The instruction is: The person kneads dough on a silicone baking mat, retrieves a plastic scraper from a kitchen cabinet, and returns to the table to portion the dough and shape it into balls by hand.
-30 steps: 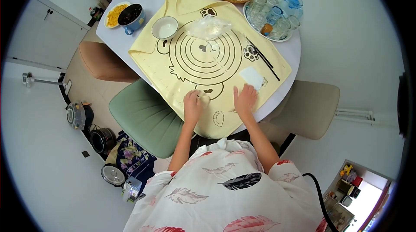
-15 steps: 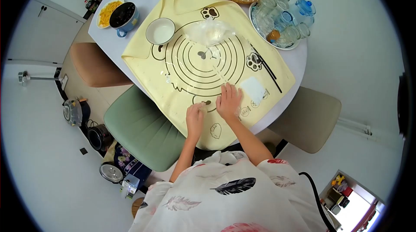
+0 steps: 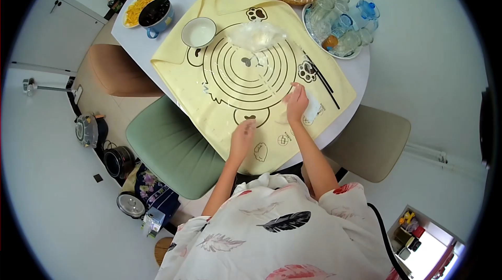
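The thin white sheet (image 3: pixel 312 109) lies on the yellow mat (image 3: pixel 178 77) just beside the right hand (image 3: pixel 297 103), probably light, bendable and best taken by its exposed right edge; that hand's fingers curl, the left hand (image 3: pixel 243 136) blurs, and I cannot tell whether either pinches anything.

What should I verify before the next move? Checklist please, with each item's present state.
1. Yellow mat lying flat: not ok; it is folded over toward its far left side.
2. White bowl upright on the mat: ok.
3. Black chopsticks apart from both hands: ok; they lie toward the mat's right side.
4. Clear plastic bag closed: cannot tell; its opening is not distinguishable.
5. Left hand, grip empty: cannot tell; its fingers are blurred.
6. Right hand clear of the white sheet: not ok; it overlaps the sheet in this view.
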### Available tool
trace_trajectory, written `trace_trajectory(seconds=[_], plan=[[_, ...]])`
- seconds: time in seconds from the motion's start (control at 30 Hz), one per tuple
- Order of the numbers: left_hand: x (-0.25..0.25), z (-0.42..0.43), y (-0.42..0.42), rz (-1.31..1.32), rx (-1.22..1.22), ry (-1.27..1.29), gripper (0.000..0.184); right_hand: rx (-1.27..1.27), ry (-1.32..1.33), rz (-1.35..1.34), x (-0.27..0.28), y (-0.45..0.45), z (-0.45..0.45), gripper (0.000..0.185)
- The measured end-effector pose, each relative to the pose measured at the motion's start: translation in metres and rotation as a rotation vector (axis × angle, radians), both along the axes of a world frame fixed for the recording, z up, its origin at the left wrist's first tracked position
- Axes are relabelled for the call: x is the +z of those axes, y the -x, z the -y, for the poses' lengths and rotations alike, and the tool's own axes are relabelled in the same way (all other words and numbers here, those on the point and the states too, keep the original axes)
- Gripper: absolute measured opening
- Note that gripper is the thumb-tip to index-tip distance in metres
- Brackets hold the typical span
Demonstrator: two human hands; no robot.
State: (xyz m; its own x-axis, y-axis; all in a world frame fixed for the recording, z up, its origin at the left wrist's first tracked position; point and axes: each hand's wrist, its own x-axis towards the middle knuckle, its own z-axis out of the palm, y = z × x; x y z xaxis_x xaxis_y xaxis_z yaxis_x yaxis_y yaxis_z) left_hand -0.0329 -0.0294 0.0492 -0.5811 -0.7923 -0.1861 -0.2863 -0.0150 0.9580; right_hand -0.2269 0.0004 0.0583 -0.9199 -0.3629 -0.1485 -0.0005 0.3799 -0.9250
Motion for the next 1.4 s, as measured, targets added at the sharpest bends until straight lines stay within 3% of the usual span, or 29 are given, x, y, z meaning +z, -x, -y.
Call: trace_trajectory(seconds=[0.07, 0.1, 0.13, 0.17, 0.2, 0.27, 0.33, 0.43, 0.47, 0.53, 0.57, 0.6, 0.67, 0.73, 0.8, 0.83, 0.93, 1.03, 1.13, 1.27, 1.4], plan=[[-0.004, -0.007, 0.008, 0.091, -0.187, -0.263, 0.031, 0.000, 0.005, 0.089, -0.015, -0.003, 0.002, 0.032], [0.003, -0.008, 0.014, 0.061, -0.281, -0.446, 0.051, -0.014, -0.002, -0.014, -0.026, -0.010, 0.004, 0.034], [0.010, -0.012, 0.022, 0.060, -0.286, -0.442, 0.051, -0.029, -0.008, -0.119, -0.024, -0.017, 0.008, 0.035], [0.016, -0.016, 0.032, -0.114, -0.145, -0.880, 0.057, 0.004, 0.030, -0.363, -0.022, -0.029, 0.005, 0.029], [0.020, -0.017, 0.038, -0.292, 0.011, -1.313, 0.063, 0.095, 0.014, -0.249, -0.011, -0.040, 0.001, 0.026], [0.004, -0.014, 0.037, -0.336, -0.029, -1.342, 0.071, 0.182, 0.000, -0.136, -0.001, -0.061, -0.006, 0.022], [0.016, -0.011, 0.034, -0.429, -0.095, -1.258, 0.076, 0.306, 0.114, -0.558, 0.003, -0.079, -0.012, 0.023], [0.024, -0.022, 0.036, -0.360, -0.238, -1.089, 0.080, 0.399, -0.095, -0.741, 0.018, -0.084, -0.031, 0.029], [0.023, -0.022, 0.037, -0.355, -0.241, -1.093, 0.080, 0.394, -0.098, -0.738, 0.005, -0.079, -0.036, 0.029], [0.016, -0.023, 0.038, -0.245, -0.341, -1.110, 0.078, 0.341, 0.015, -0.131, -0.028, -0.066, -0.044, 0.034], [0.010, -0.027, 0.038, -0.239, -0.340, -1.116, 0.078, 0.241, 0.018, -0.091, -0.038, -0.063, -0.046, 0.037], [-0.002, -0.032, 0.041, -0.120, -0.193, -1.079, 0.074, 0.240, 0.017, -0.088, -0.040, -0.057, -0.048, 0.037], [-0.020, -0.032, 0.040, -0.001, -0.040, -1.036, 0.069, 0.241, -0.322, -0.532, -0.043, -0.046, -0.053, 0.040], [-0.026, -0.023, 0.034, 0.308, -0.213, -0.041, 0.050, 0.261, -0.378, -0.600, -0.051, -0.050, -0.053, 0.043], [-0.027, -0.013, 0.025, 0.179, -0.119, -0.178, 0.041, 0.394, -0.565, -0.877, -0.055, -0.060, -0.053, 0.046], [-0.024, -0.010, 0.022, 0.044, -0.020, -0.307, 0.032, 0.402, -0.570, -0.870, -0.054, -0.061, -0.053, 0.046], [-0.020, -0.004, 0.018, -0.088, 0.088, -0.289, 0.025, 0.548, -0.540, -0.887, -0.049, -0.059, -0.044, 0.050], [-0.007, -0.005, 0.013, -0.121, 0.120, -0.465, 0.024, 0.571, -0.576, -0.892, -0.046, -0.049, -0.028, 0.051], [-0.002, -0.011, 0.010, -0.173, 0.152, -0.434, 0.024, 0.536, -0.599, -0.909, -0.047, -0.039, -0.006, 0.050], [-0.002, -0.019, 0.008, -0.255, 0.139, -0.464, 0.024, 0.583, -0.512, -0.968, -0.051, -0.028, 0.015, 0.046], [-0.001, -0.017, 0.001, -0.182, 0.021, -0.590, 0.028, 0.370, -0.268, -0.811, -0.046, -0.020, 0.030, 0.034]])
